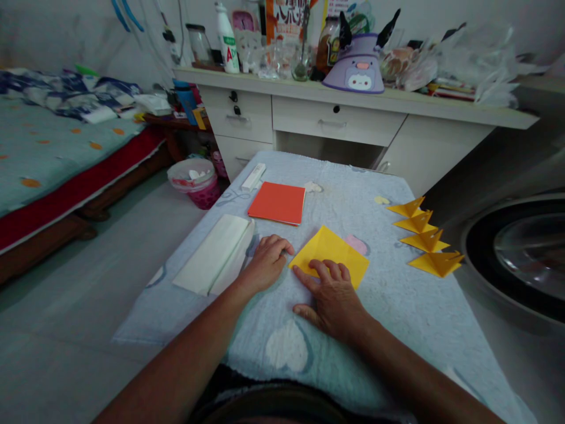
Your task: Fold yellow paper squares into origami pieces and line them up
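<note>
A yellow square of paper (329, 246) lies turned like a diamond on the cloth-covered table. My right hand (334, 298) rests over its near part, fingers spread and tips touching the sheet, thumb out on the cloth. Beside the paper's left corner is my left hand (269, 259), its fingers loosely bent with nothing seen in them; it appears just apart from the sheet. Farther back sits a stack of orange-red paper (278, 202). Several folded yellow paper shapes with pointed tips (426, 240) stand in a row along the table's right side.
Left of my left hand lies a folded white cloth or paper packet (214, 256). A small white box-like item (254, 176) is near the back left. Beyond the table stands a cluttered white desk (335, 121). A pink bin (198, 184), a bed (66, 153) and a round-doored machine (525, 253) flank it.
</note>
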A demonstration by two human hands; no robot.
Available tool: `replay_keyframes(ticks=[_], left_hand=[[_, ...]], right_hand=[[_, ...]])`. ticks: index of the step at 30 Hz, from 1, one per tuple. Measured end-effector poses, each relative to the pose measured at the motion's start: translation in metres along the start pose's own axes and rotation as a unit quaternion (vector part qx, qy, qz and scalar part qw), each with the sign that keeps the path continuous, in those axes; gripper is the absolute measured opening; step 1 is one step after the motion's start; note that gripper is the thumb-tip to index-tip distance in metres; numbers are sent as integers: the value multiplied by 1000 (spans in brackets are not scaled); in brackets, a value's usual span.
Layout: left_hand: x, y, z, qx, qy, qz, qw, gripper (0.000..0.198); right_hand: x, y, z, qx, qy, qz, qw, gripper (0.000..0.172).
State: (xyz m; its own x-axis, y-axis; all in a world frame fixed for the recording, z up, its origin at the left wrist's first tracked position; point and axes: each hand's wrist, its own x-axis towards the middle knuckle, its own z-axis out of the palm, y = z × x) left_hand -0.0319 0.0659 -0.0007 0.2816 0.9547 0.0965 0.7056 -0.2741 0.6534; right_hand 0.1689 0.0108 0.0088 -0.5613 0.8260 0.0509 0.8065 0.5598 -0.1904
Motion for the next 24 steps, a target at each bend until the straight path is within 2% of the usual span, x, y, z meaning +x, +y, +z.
replay_keyframes(ticks=[15, 20, 24], left_hand=[[1, -2, 3, 14, 6, 14, 1000, 23], [2, -4, 4, 12, 15, 15, 1000, 24], [1, -3, 3, 3, 14, 16, 1000, 25]], right_hand=[[13, -17, -10, -51, -33, 15, 998, 77], [4, -10, -9, -28, -29, -4, 999, 81], [-4, -5, -8, 0, -29, -15, 999, 77]])
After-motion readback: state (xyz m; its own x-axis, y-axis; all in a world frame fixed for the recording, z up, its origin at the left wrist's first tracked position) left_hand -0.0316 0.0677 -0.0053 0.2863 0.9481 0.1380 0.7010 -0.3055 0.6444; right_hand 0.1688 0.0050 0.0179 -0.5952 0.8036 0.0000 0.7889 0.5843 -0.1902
